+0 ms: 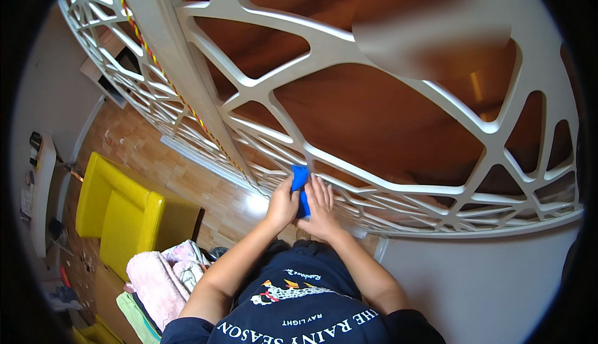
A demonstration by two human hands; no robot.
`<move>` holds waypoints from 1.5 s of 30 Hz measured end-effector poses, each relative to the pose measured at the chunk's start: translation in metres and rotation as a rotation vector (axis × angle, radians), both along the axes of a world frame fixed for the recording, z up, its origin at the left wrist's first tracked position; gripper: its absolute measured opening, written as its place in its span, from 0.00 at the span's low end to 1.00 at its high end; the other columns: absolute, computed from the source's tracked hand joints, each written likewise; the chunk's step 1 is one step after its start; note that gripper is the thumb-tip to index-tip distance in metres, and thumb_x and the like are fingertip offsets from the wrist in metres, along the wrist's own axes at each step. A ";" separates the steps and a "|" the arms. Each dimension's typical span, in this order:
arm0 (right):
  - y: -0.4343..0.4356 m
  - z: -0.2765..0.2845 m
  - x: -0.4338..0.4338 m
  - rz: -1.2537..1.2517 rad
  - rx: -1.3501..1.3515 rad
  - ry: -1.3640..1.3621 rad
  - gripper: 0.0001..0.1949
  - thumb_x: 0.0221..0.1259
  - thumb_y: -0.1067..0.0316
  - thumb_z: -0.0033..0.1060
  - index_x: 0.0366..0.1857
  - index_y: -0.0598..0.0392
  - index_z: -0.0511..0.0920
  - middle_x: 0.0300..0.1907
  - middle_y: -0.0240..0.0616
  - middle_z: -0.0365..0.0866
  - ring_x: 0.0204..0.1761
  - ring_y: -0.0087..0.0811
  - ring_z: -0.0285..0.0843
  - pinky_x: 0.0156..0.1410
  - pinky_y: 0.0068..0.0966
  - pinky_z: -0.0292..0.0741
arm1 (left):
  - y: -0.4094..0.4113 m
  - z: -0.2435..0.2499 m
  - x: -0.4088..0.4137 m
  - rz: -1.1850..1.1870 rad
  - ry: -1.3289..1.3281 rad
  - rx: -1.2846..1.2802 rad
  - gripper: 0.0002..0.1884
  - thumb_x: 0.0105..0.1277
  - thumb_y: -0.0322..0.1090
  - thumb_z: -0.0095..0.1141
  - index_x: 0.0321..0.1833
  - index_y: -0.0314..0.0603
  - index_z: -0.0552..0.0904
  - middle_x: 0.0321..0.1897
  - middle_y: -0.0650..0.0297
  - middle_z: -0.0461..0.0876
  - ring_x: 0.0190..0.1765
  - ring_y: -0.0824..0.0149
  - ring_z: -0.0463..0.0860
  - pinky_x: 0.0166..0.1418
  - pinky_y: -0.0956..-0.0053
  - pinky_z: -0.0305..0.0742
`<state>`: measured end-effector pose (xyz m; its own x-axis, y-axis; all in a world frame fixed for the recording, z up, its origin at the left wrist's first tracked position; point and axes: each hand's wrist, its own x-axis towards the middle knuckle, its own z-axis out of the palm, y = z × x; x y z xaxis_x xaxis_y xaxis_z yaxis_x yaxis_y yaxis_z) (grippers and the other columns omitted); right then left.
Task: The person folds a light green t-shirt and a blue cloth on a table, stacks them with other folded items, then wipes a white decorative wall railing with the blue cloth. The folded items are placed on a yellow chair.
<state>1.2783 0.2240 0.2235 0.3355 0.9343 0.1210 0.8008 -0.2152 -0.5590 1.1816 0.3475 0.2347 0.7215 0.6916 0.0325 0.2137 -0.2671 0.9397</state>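
A blue cloth point(300, 175) is pressed between my hands, close to the lower part of a white lattice panel point(336, 52). My left hand point(284, 204) grips the cloth with its thumb and curled fingers. Against the cloth's other side lies my right hand point(320, 206), fairly flat, fingers extended towards the panel. Part of the cloth shows above the left thumb and part below it, between the palms. Whether the cloth touches the lattice I cannot tell.
A red and yellow twisted cord point(180, 96) runs along the panel's upright. To the left stand a yellow armchair point(128, 204), folded towels and clothes point(156, 283) and a white wall shelf point(43, 194). Wood flooring point(219, 204) shows beyond the armchair. A grey wall point(467, 278) is at the right.
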 end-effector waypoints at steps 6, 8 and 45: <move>-0.034 -0.010 -0.012 -0.076 0.178 0.404 0.55 0.50 0.66 0.76 0.82 0.55 0.46 0.82 0.57 0.43 0.81 0.57 0.49 0.81 0.42 0.59 | -0.026 -0.045 0.011 -0.128 0.054 -0.307 0.17 0.69 0.31 0.61 0.58 0.33 0.81 0.44 0.46 0.85 0.46 0.52 0.85 0.56 0.62 0.79; -0.048 -0.023 -0.010 -0.206 0.172 0.433 0.52 0.51 0.68 0.74 0.81 0.54 0.50 0.81 0.55 0.48 0.80 0.55 0.52 0.80 0.41 0.60 | -0.035 -0.042 0.013 -0.232 0.147 -0.457 0.18 0.71 0.33 0.62 0.60 0.31 0.80 0.47 0.54 0.85 0.49 0.64 0.83 0.56 0.69 0.80; -0.108 -0.069 0.054 -0.691 -0.265 -0.669 0.20 0.69 0.66 0.48 0.62 0.55 0.78 0.63 0.37 0.74 0.68 0.44 0.65 0.69 0.44 0.66 | -0.070 -0.048 0.054 -0.277 0.163 0.804 0.41 0.60 0.16 0.46 0.81 0.38 0.59 0.80 0.51 0.59 0.84 0.47 0.51 0.83 0.50 0.49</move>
